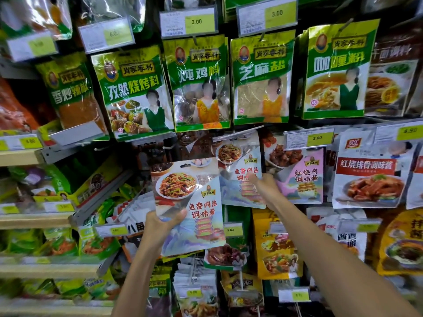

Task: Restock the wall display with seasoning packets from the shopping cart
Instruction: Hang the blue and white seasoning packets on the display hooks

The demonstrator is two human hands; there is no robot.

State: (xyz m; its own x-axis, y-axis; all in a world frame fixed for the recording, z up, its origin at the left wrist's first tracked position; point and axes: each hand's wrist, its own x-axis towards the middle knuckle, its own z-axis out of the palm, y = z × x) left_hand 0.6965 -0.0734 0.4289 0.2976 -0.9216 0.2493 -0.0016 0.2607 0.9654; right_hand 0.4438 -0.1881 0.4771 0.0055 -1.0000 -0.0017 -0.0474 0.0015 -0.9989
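- My left hand [160, 225] grips the seasoning packet [190, 202] at its lower left edge, thumb flat across the front and fingers hidden behind.
- It's a pale pouch: a plate of shredded stir-fry up top, red characters, a red tower over blue mountains below, and a hang slot at the top edge.
- I hold it upright and slightly tilted in front of the middle of the wall display [61, 151], apart from the hooks.
- My right hand [263, 186] reaches out, fingertips on the matching hanging packet [240, 161]; I cannot tell whether they pinch it.
- That one hangs beneath a tilted price tag [238, 135].
- Tight quarters: green packets [199, 83] just above, a pink packet [302, 177] just beside on the right, angled shelf edges [98, 195] to the left.
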